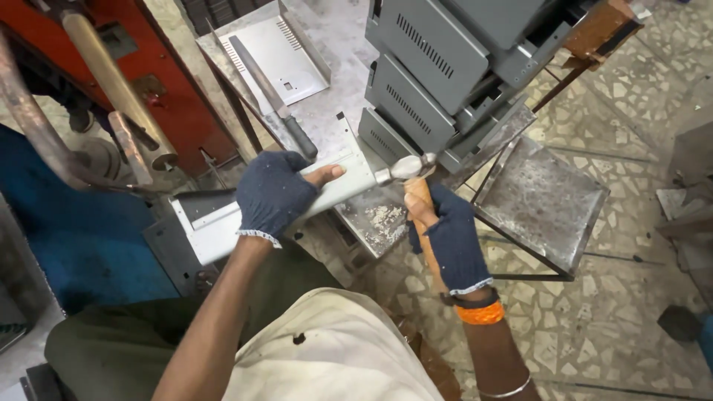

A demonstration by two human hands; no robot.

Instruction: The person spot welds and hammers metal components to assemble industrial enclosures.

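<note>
The left hand, in a dark fingerless glove, is wrapping its grip over a long pale grey sheet-metal panel, clenched across its top with the thumb lying along the upper face; the panel is running from the lower left up toward the middle, its far end reaching the hammer head. The right hand, gloved the same way and wearing an orange band at the wrist, is grasping the wooden handle of a hammer in a closed grip; the shiny steel head is touching the panel's end. Behind them a metal table is carrying a long file with a black handle; a stack of grey vented metal boxes is standing just beside it, above a steel stool.
</note>
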